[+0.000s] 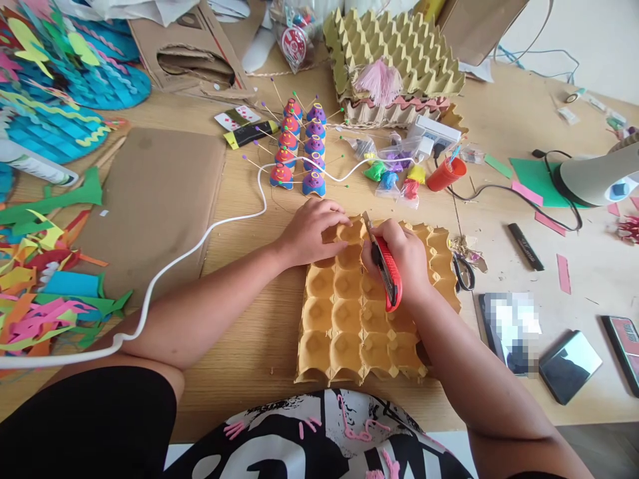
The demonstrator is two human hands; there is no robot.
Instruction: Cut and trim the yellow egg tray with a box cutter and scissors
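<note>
A yellow-brown egg carton tray (348, 313) lies on the wooden table in front of my body. My left hand (314, 229) is at its top left corner, fingers bent over the upper edge and thumb on a cup, gripping the tray. In my right hand (403, 256) is a red utility knife (388, 273), its blade pointing up and away at the tray's upper edge. The fingers of that hand wrap round the knife's handle. Just beyond the tray stand two rows of small painted figures, red and blue (288, 138) and purple (315, 141).
A white cable (200, 229) runs over my left forearm. Brown cardboard (160, 193) and paper scraps (60, 293) lie left. Stacked egg trays (399, 50) stand behind, near a red cup (446, 174). Scissors (465, 273), phone-like devices (570, 366) and a white lamp base (594, 179) are right.
</note>
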